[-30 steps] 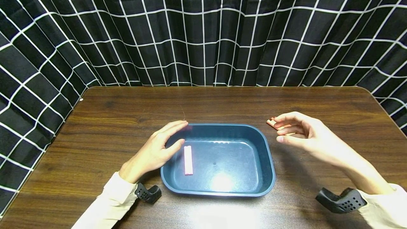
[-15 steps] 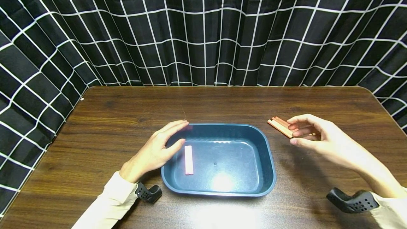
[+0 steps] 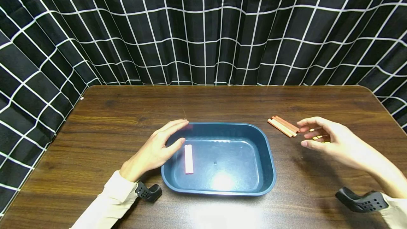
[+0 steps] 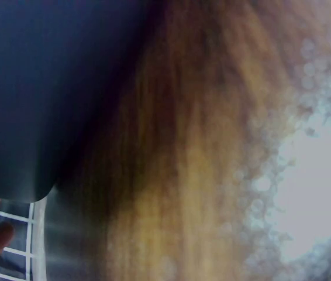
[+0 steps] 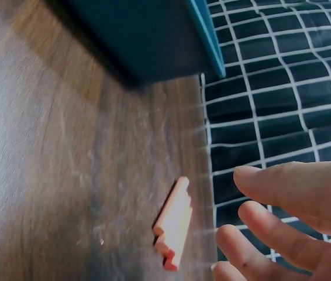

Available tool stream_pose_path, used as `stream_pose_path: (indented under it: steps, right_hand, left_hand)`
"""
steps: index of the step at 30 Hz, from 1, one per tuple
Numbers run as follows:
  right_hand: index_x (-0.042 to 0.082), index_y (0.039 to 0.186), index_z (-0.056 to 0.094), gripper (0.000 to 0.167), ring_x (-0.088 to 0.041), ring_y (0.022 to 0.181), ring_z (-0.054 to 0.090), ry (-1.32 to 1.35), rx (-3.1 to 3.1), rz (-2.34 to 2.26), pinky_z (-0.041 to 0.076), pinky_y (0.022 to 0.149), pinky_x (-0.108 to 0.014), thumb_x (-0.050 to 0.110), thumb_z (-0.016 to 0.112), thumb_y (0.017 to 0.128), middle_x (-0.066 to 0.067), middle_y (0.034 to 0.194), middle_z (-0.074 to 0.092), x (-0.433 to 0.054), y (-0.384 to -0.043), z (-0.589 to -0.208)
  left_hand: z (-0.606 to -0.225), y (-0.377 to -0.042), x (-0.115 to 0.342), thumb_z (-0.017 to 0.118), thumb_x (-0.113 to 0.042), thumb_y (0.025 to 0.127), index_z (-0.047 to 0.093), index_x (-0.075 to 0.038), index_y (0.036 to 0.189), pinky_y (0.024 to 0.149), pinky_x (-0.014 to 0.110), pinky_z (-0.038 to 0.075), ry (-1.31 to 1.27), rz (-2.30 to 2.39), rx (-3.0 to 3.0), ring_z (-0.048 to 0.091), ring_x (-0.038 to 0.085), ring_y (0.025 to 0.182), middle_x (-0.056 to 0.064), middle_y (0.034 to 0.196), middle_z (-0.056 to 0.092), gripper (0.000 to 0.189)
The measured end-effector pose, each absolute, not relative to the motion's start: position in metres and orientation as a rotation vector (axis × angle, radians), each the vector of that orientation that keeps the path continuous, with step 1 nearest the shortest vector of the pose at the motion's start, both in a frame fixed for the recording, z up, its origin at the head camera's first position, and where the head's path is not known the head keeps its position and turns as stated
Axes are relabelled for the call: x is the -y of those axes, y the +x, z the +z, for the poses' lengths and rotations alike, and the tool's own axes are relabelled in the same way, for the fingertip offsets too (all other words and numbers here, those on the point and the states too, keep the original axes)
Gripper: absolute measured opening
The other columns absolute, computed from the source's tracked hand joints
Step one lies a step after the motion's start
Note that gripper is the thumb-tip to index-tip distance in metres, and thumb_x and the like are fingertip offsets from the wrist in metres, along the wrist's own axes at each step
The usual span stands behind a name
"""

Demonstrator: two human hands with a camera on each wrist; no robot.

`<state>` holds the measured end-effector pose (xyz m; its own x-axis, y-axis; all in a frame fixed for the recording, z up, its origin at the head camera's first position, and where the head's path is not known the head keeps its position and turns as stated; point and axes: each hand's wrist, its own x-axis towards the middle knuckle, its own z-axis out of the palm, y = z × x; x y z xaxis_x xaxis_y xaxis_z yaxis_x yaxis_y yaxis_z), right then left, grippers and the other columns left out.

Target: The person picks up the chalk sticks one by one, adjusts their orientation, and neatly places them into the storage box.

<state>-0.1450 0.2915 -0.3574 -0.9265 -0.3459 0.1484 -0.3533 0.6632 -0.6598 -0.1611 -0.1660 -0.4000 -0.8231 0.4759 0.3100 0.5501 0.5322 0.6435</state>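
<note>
While a single pink stick (image 3: 188, 159) lies inside the dark blue rectangular plastic tub (image 3: 219, 188) on the brown wooden table (image 3: 105, 123), the left hand (image 3: 155, 149) rests relaxed against the tub's left rim. The right hand (image 3: 330, 139), fingers loose and holding nothing, hovers just beside a small bunch of orange and red sticks (image 3: 283, 126). The left wrist view is blurred.

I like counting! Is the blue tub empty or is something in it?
Not empty. One pink stick lies flat inside the blue tub, near its left wall.
</note>
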Motion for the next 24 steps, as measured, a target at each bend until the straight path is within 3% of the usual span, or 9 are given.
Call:
stream_pose_path:
  steps: [6,8,10,13,15,17,22,24]
  right_hand:
    - [0.000,0.120,0.059,0.041,0.013,0.089,0.059,0.617,2.844,1.084,0.050,0.071,-0.008,-0.004,0.074,0.082,0.031,0.102,0.059,-0.299,-0.145,-0.364]
    - [-0.001,0.121,0.059,0.042,0.014,0.088,0.059,0.609,2.855,1.057,0.050,0.070,-0.007,-0.004,0.075,0.081,0.018,0.105,0.066,-0.303,-0.146,-0.365]
    - [0.000,0.121,0.060,0.043,0.015,0.088,0.058,0.580,2.871,1.015,0.050,0.070,-0.007,-0.003,0.076,0.081,0.013,0.104,0.067,-0.305,-0.146,-0.367]
    - [0.001,0.120,0.061,0.043,0.015,0.086,0.058,0.579,2.882,0.960,0.050,0.069,-0.007,-0.003,0.076,0.080,0.018,0.101,0.066,-0.311,-0.148,-0.369]
    - [0.004,0.119,0.063,0.043,0.014,0.085,0.059,0.587,2.880,0.887,0.049,0.068,-0.007,-0.003,0.077,0.079,0.031,0.099,0.059,-0.314,-0.149,-0.371]
    - [0.003,0.116,0.064,0.042,0.014,0.084,0.058,0.622,2.871,0.815,0.049,0.068,-0.007,-0.005,0.078,0.077,0.024,0.098,0.064,-0.318,-0.150,-0.374]
    - [0.002,0.113,0.066,0.041,0.015,0.083,0.055,0.654,2.881,0.694,0.047,0.068,-0.007,-0.005,0.079,0.075,-0.013,0.099,0.071,-0.323,-0.154,-0.379]
    - [0.001,0.113,0.066,0.041,0.015,0.083,0.054,0.647,2.891,0.682,0.047,0.067,-0.008,-0.005,0.079,0.075,-0.015,0.099,0.071,-0.324,-0.155,-0.380]
  left_hand:
    - [-0.400,-0.161,0.166,0.063,-0.017,0.096,0.055,-0.009,0.141,0.117,0.045,0.037,-0.888,-1.181,2.669,0.049,0.023,0.138,0.011,0.146,0.053,0.046]
    - [-0.400,-0.161,0.166,0.063,-0.017,0.096,0.055,-0.009,0.141,0.117,0.045,0.038,-0.889,-1.182,2.668,0.049,0.023,0.138,0.011,0.146,0.053,0.046]
    - [-0.400,-0.161,0.166,0.063,-0.017,0.096,0.055,-0.009,0.141,0.117,0.045,0.038,-0.891,-1.182,2.667,0.049,0.024,0.138,0.011,0.146,0.053,0.046]
    - [-0.400,-0.161,0.166,0.063,-0.017,0.096,0.055,-0.008,0.141,0.116,0.045,0.038,-0.894,-1.178,2.663,0.050,0.024,0.138,0.011,0.146,0.054,0.046]
    - [-0.400,-0.161,0.166,0.063,-0.017,0.096,0.055,-0.008,0.141,0.117,0.045,0.038,-0.893,-1.174,2.661,0.050,0.024,0.138,0.011,0.146,0.054,0.046]
    - [-0.399,-0.161,0.166,0.063,-0.017,0.096,0.055,-0.008,0.140,0.117,0.045,0.038,-0.889,-1.171,2.663,0.049,0.024,0.138,0.011,0.146,0.054,0.046]
    - [-0.398,-0.160,0.165,0.063,-0.017,0.096,0.055,-0.007,0.140,0.117,0.045,0.038,-0.881,-1.174,2.671,0.050,0.025,0.138,0.011,0.146,0.054,0.046]
    - [-0.398,-0.160,0.165,0.063,-0.017,0.096,0.055,-0.007,0.140,0.117,0.045,0.038,-0.878,-1.174,2.675,0.050,0.024,0.138,0.010,0.146,0.054,0.046]
